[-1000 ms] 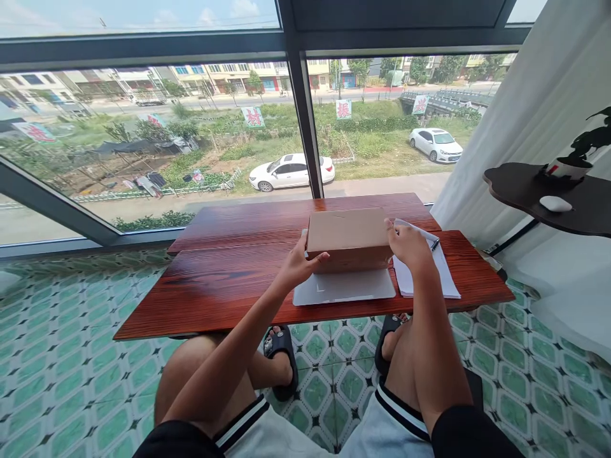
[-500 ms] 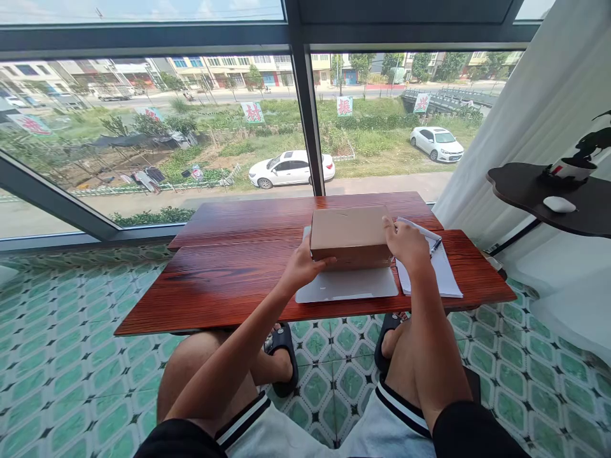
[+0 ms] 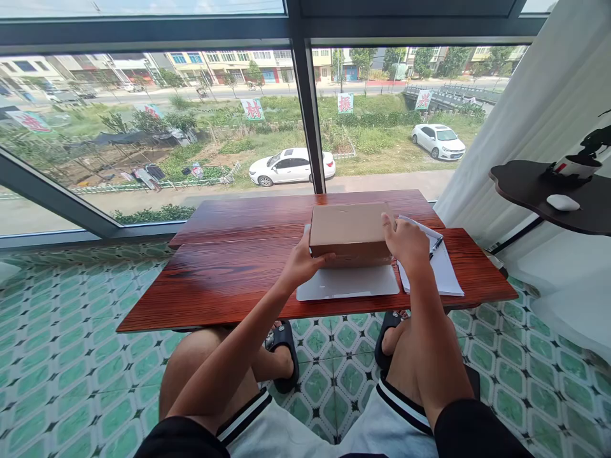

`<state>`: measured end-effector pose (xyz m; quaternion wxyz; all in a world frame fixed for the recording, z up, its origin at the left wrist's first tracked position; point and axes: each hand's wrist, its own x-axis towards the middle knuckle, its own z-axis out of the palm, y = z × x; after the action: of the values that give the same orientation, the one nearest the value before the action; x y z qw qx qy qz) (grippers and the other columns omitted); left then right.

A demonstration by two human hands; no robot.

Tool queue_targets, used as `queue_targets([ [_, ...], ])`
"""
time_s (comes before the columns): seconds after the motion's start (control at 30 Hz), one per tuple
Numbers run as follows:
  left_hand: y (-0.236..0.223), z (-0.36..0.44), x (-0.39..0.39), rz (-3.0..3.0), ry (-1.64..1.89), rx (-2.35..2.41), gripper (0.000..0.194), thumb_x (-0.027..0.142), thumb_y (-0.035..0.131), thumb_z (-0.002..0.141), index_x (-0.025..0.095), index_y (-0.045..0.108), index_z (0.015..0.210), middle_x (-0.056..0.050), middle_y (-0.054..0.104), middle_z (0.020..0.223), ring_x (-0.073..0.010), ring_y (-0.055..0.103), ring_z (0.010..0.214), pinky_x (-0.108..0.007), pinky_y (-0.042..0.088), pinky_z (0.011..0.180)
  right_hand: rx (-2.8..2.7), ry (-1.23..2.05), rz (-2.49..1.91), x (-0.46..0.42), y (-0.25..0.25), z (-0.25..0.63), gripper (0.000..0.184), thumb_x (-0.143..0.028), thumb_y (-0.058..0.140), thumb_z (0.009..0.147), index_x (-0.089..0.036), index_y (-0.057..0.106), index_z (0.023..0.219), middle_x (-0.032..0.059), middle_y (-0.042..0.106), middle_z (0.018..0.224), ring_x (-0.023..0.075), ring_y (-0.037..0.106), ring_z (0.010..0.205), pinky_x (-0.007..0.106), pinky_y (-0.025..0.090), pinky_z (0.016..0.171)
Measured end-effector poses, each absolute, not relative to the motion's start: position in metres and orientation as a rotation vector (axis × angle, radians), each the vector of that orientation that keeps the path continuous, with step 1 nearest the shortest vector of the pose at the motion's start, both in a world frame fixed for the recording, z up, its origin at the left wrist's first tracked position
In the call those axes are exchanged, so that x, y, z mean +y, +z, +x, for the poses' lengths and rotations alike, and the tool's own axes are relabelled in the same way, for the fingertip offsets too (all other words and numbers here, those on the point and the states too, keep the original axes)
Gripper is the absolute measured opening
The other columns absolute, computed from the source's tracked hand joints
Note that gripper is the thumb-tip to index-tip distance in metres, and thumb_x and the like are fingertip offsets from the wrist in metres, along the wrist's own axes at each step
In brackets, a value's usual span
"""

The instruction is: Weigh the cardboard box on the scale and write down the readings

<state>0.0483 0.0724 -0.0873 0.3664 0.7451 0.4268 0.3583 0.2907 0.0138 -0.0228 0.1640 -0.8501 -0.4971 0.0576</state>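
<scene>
A brown cardboard box [image 3: 352, 228] is held between my two hands over a closed silver laptop [image 3: 348, 284]. My left hand [image 3: 303, 259] grips the box's left side, its thumb along the lower front edge. At the box's right end, my right hand [image 3: 407, 240] is closed, with its thumb up near the top edge; its other fingers are hidden behind the end. The box covers the rear part of the laptop. Whether the box rests on the laptop or is slightly lifted, I cannot tell.
White paper sheets [image 3: 439, 273] with a pen [image 3: 436, 247] lie right of the laptop on the reddish wooden table [image 3: 214, 273]. A dark side table [image 3: 539, 184] at right bears a white computer mouse [image 3: 563, 203] and a potted plant [image 3: 577, 166]. Windows stand behind.
The box and both hands keep nearly the same place on the table. The whole view has shifted very slightly.
</scene>
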Motion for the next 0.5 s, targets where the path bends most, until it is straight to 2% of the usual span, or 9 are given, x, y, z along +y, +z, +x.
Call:
queue_targets([
  [0.17,-0.078,0.041,0.072,1.880,0.937,1.138,0.085,0.042,0.080,0.072,0.020,0.046,0.146,-0.011,0.064,0.131,-0.0306,0.060,0.118,-0.041,0.048,0.098,-1.414,0.096,-2.363,0.013,-0.024,0.287,0.067,-0.061,0.022,0.101,-0.013,0.070,0.101,0.0191,0.073,0.097,0.0340,0.068,0.095,0.038,0.044,0.074],
  [0.33,-0.069,0.028,0.075,1.884,0.932,1.140,0.085,0.046,0.082,0.069,0.020,0.050,0.142,-0.011,0.066,0.128,-0.0315,0.062,0.117,-0.043,0.050,0.097,-1.406,0.121,-2.208,0.011,-0.023,0.282,0.066,-0.071,0.025,0.097,-0.020,0.064,0.080,0.0118,0.069,0.080,0.0262,0.062,0.077,0.033,0.029,0.060],
  [0.5,-0.056,0.012,0.076,1.937,0.990,1.221,0.082,0.049,0.085,0.063,0.018,0.057,0.133,-0.011,0.067,0.123,-0.0322,0.063,0.113,-0.041,0.051,0.093,-1.439,0.123,-2.050,0.008,-0.022,0.270,0.063,-0.077,0.034,0.091,-0.021,0.055,0.073,0.0059,0.063,0.070,0.0197,0.051,0.064,0.031,0.024,0.059],
])
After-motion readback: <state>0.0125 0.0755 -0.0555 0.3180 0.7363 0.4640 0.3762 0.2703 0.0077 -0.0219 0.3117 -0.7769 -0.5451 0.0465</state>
